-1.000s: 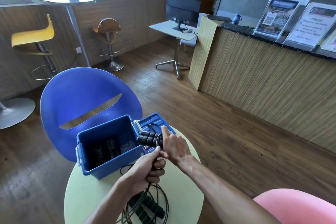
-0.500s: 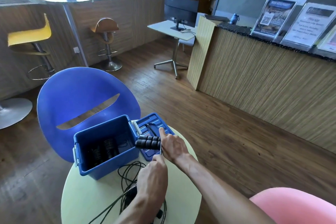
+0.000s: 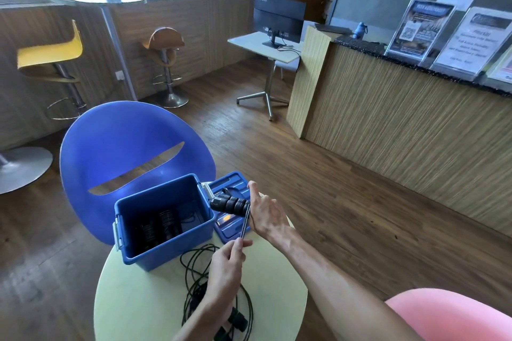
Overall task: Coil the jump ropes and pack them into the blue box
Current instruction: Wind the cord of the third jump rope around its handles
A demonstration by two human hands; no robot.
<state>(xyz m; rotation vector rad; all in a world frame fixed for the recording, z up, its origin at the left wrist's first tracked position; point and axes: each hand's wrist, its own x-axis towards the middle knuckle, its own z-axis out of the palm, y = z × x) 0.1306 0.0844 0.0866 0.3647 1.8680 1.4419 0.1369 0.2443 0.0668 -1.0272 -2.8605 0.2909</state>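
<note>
An open blue box (image 3: 130, 219) stands on the round pale table (image 3: 138, 304); dark coiled ropes (image 3: 158, 225) lie inside it. My right hand (image 3: 264, 212) grips two black jump-rope handles (image 3: 230, 204) just right of the box's rim. From them a dark cord (image 3: 245, 223) runs down taut to my left hand (image 3: 228, 263), which pinches it between thumb and fingers. Below my left hand a loose tangle of rope (image 3: 194, 279) lies on the table, with another rope's green-and-black handles (image 3: 235, 322) near the front edge.
The box's blue lid (image 3: 232, 227) lies flat to the right of the box, under my right hand. A blue chair (image 3: 124, 147) stands right behind the table and a pink seat (image 3: 457, 313) at the lower right. Bar stools, a desk and a wooden counter stand farther off.
My left hand slid down the cord away from the handles and now pulls it taut. More loose rope shows on the table. The handles stayed by the box's rim.
</note>
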